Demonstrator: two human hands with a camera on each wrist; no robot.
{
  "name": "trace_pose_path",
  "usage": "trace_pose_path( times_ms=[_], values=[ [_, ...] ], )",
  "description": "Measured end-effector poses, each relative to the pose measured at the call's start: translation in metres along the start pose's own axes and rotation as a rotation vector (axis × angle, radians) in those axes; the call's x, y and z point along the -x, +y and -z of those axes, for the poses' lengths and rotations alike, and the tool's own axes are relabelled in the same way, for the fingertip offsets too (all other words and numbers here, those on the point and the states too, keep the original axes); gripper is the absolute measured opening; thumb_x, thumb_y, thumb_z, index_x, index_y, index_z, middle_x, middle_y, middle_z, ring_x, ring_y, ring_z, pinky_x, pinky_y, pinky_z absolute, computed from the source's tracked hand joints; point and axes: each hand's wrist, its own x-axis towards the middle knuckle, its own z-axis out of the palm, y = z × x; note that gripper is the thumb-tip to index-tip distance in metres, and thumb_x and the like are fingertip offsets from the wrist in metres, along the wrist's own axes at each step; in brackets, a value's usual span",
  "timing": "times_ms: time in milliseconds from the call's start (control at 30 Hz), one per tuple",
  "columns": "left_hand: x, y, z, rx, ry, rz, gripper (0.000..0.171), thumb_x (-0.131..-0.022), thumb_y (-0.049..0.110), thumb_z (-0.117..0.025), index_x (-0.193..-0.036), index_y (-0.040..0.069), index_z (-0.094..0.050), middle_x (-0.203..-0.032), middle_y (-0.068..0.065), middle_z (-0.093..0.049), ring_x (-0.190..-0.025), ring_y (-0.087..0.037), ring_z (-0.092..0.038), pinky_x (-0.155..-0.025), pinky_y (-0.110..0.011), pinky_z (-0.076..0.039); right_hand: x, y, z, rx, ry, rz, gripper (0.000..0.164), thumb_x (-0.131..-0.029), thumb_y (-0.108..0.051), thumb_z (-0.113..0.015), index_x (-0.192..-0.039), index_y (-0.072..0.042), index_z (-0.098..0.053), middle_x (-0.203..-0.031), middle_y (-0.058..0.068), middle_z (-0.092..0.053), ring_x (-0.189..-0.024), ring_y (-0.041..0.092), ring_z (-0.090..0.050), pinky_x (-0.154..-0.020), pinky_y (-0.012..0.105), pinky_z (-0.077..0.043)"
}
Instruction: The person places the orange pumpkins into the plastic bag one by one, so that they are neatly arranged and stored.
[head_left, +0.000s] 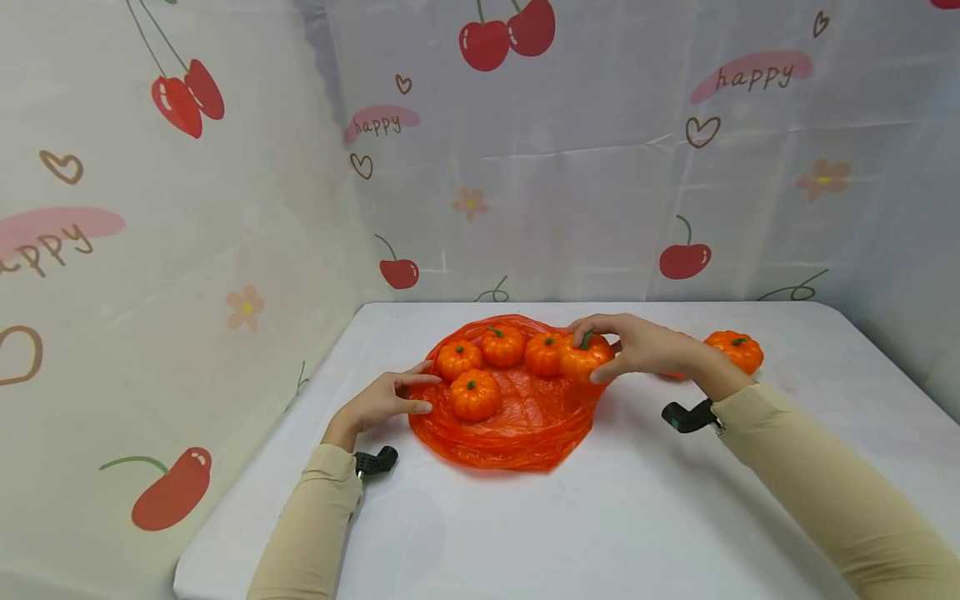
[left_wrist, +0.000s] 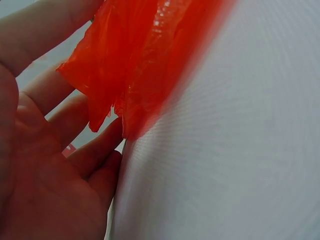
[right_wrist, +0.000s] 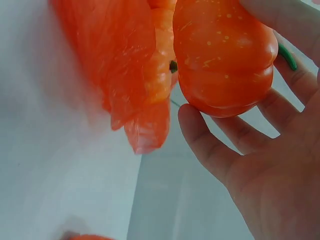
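- Beige sleeves [head_left: 832,492] lie nearest the view, reaching from the near side of the red bag [head_left: 517,429] toward its left and right edges.
- Right hand [head_left: 637,343], at the bag's right rim, grasps an orange pumpkin [head_left: 587,360] between thumb and fingers. Its sides are glossy and rounded, so an uneven squeeze could make it slip, and it might roll off outside the bag's right rim.
- Left hand [head_left: 384,398], at the bag's left rim, has its fingers loosely extended against the thin plastic; no firm pinch shows. With so light a touch, a tug from the bag's other side could drag it or fold its rim inward.
- Four more pumpkins [head_left: 475,396] sit inside the bag, mostly toward its left and far sides. The grasped one overlaps its neighbour in the head view; whether they touch cannot be told. A knock there could set them rolling against the soft, low wall.
- Loose plastic stands up in ragged points along the bag's right rim and might catch on the fingers or the green stem.
- Right of the bag, another pumpkin [head_left: 735,352] rests on the counter [head_left: 525,533], beside an orange shape [head_left: 672,377] half hidden by the right forearm; a low swing could bump either.
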Motion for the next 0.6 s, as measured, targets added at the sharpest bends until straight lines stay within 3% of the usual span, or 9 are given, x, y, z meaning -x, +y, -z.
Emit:
trace_pose_path(
  times_ms=[333,600],
  values=[
    [0.000,0.001,0.000,0.007,-0.002,0.011,0.053,-0.089,0.028,-0.081,-0.140,0.023,-0.067,-0.169,-0.002,-0.033,-0.160,-0.032,-0.019,-0.128,-0.054,-0.023,-0.039,-0.010,-0.015,0.125,-0.030,-0.022,0.040,-0.083,-0.019,-0.087,-0.114,-0.027,-0.063,-0.152,0.006,-0.052,-0.142,0.029,-0.042,-0.110,0.049,-0.050],
    [0.000,0.000,0.001,-0.008,-0.003,0.002,0.053,-0.089,0.029,-0.082,-0.139,0.023,-0.067,-0.169,-0.002,-0.033,-0.160,-0.032,-0.020,-0.128,-0.055,-0.022,-0.067,-0.020,-0.034,0.178,-0.055,-0.032,0.043,-0.081,-0.020,-0.089,-0.116,-0.026,-0.064,-0.131,0.000,-0.059,-0.124,0.027,-0.051,-0.102,0.042,-0.054]
  ],
)
